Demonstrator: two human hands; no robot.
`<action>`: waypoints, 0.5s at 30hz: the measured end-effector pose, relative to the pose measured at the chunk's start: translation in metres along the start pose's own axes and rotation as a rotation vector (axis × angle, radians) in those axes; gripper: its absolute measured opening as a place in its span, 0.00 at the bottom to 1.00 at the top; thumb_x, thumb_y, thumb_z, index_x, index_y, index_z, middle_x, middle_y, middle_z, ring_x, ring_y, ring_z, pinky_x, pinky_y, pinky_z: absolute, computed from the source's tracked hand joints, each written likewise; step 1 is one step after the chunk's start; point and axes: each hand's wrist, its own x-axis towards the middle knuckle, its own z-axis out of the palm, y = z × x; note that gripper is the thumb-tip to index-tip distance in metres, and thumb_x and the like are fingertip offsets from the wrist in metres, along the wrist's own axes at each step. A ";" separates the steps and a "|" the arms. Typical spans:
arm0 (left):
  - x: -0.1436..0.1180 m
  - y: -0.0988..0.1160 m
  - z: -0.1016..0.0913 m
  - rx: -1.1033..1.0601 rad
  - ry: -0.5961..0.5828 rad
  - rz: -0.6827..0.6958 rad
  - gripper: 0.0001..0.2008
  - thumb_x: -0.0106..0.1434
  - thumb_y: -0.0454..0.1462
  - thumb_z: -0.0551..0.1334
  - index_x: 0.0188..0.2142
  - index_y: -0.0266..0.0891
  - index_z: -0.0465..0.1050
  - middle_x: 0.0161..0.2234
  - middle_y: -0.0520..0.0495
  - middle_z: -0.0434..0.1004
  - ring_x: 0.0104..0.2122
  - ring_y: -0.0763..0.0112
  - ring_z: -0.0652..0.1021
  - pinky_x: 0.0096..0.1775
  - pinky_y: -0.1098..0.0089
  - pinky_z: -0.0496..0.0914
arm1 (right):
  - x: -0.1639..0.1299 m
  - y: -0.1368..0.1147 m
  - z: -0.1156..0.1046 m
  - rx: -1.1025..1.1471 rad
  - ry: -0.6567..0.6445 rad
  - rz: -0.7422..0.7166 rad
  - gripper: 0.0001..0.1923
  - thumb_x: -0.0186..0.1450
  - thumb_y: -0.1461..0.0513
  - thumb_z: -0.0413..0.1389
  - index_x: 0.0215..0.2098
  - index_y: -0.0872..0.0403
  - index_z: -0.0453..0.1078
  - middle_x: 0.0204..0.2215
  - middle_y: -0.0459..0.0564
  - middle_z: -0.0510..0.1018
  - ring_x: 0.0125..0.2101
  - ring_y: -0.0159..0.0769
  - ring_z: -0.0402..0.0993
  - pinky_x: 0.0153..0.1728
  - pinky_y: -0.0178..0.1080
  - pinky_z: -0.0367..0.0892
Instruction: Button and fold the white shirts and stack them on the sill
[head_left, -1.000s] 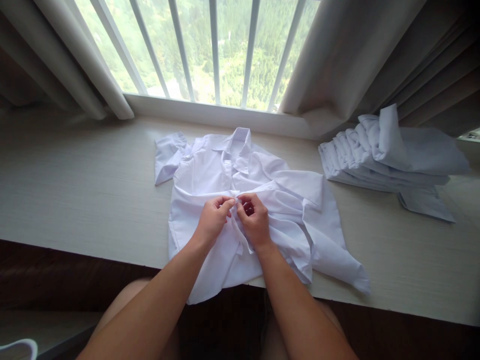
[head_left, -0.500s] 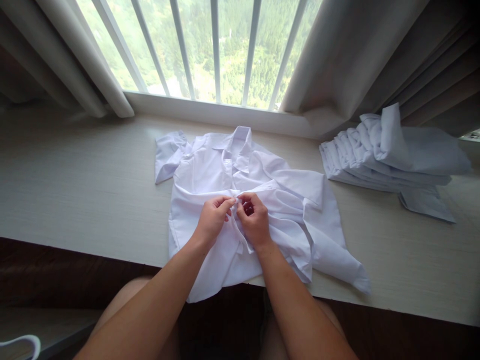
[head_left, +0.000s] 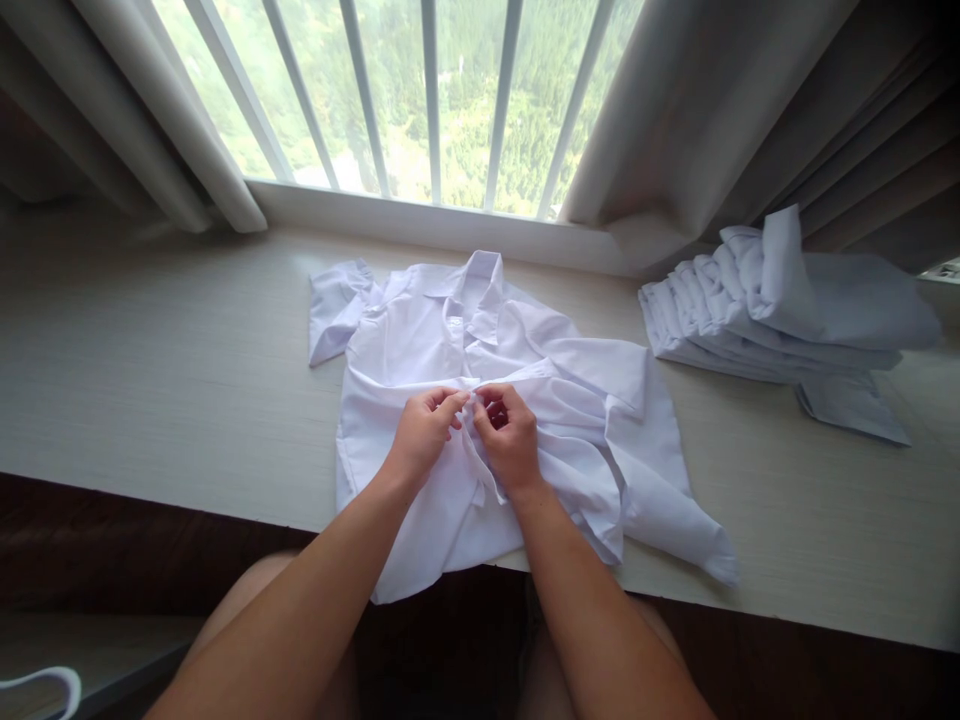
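A white collared shirt point(head_left: 405, 340) lies front up on the pale ledge, collar toward the window, its lower hem hanging over the near edge. At the middle of the front opening, my left hand point(head_left: 429, 428) pinches the shirt's edge between thumb and forefinger. My right hand point(head_left: 508, 428) pinches the cloth right beside it, fingers curled, the tips of both hands nearly touching. Any button between the fingertips is too small and covered to make out. The sleeve on the left is spread outward; on the right the cloth is rumpled in loose folds.
A stack of folded white garments point(head_left: 750, 300) sits on the ledge point(head_left: 187, 370) at the right. Behind are a barred window point(head_left: 397, 100) and grey curtains point(head_left: 675, 110). A white curved object, perhaps a hanger point(head_left: 67, 685), shows at the lower left.
Both hands keep their pinch at the same spot on the shirt front. Apart from a very slight shift of the view, nothing has visibly moved.
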 end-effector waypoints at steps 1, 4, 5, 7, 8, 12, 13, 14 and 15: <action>0.000 0.000 0.000 0.001 -0.002 -0.001 0.14 0.55 0.47 0.68 0.31 0.38 0.80 0.24 0.50 0.72 0.27 0.71 0.70 0.27 0.72 0.62 | 0.000 0.000 0.000 0.001 0.003 -0.003 0.06 0.66 0.60 0.56 0.41 0.50 0.71 0.34 0.45 0.76 0.26 0.30 0.68 0.31 0.35 0.68; -0.001 0.001 0.000 -0.006 -0.019 -0.001 0.14 0.56 0.47 0.68 0.31 0.38 0.80 0.24 0.50 0.71 0.27 0.71 0.70 0.27 0.73 0.62 | 0.000 0.000 0.000 0.006 0.003 -0.005 0.05 0.66 0.60 0.56 0.40 0.50 0.71 0.33 0.44 0.75 0.26 0.30 0.68 0.31 0.35 0.68; -0.001 0.001 0.001 -0.011 -0.023 0.001 0.14 0.56 0.47 0.68 0.31 0.37 0.80 0.24 0.51 0.71 0.27 0.71 0.70 0.27 0.73 0.62 | 0.000 0.000 0.000 0.008 0.001 -0.002 0.05 0.66 0.60 0.56 0.40 0.51 0.71 0.33 0.44 0.75 0.26 0.30 0.67 0.31 0.35 0.68; -0.001 0.000 0.001 -0.024 -0.025 0.002 0.14 0.56 0.47 0.68 0.31 0.37 0.80 0.24 0.51 0.71 0.28 0.71 0.70 0.28 0.73 0.62 | 0.000 0.001 0.000 0.011 -0.004 0.003 0.06 0.66 0.61 0.56 0.41 0.51 0.71 0.33 0.44 0.75 0.26 0.30 0.67 0.31 0.35 0.68; -0.001 0.000 0.002 -0.031 -0.026 0.000 0.14 0.55 0.47 0.68 0.31 0.37 0.80 0.25 0.51 0.71 0.28 0.72 0.70 0.28 0.73 0.62 | 0.000 0.001 0.000 0.012 -0.007 0.004 0.06 0.66 0.61 0.56 0.41 0.51 0.71 0.33 0.44 0.75 0.26 0.30 0.67 0.31 0.35 0.68; -0.002 0.000 0.002 -0.047 -0.033 -0.008 0.14 0.55 0.46 0.68 0.31 0.37 0.80 0.25 0.52 0.71 0.27 0.73 0.69 0.29 0.73 0.62 | -0.001 0.002 0.001 0.010 -0.009 0.004 0.06 0.65 0.61 0.56 0.41 0.50 0.71 0.32 0.44 0.74 0.26 0.30 0.67 0.31 0.34 0.68; -0.002 0.000 0.002 -0.046 -0.036 -0.008 0.14 0.56 0.46 0.68 0.31 0.37 0.80 0.24 0.52 0.70 0.27 0.73 0.69 0.29 0.73 0.63 | -0.001 0.002 0.002 0.009 -0.010 0.006 0.05 0.65 0.61 0.56 0.40 0.50 0.71 0.32 0.44 0.74 0.26 0.30 0.67 0.30 0.34 0.68; -0.003 0.000 0.002 -0.043 -0.040 -0.008 0.14 0.56 0.46 0.67 0.31 0.37 0.80 0.24 0.52 0.70 0.27 0.73 0.69 0.29 0.73 0.63 | -0.001 0.002 0.002 0.009 -0.009 0.007 0.05 0.65 0.61 0.56 0.40 0.50 0.70 0.32 0.43 0.74 0.26 0.30 0.67 0.30 0.34 0.68; -0.003 0.001 0.002 -0.041 -0.043 -0.009 0.14 0.56 0.46 0.67 0.31 0.37 0.80 0.24 0.52 0.69 0.27 0.73 0.69 0.29 0.73 0.63 | -0.002 0.003 0.002 0.009 -0.010 0.008 0.05 0.65 0.61 0.56 0.40 0.50 0.70 0.32 0.43 0.74 0.26 0.30 0.67 0.30 0.34 0.68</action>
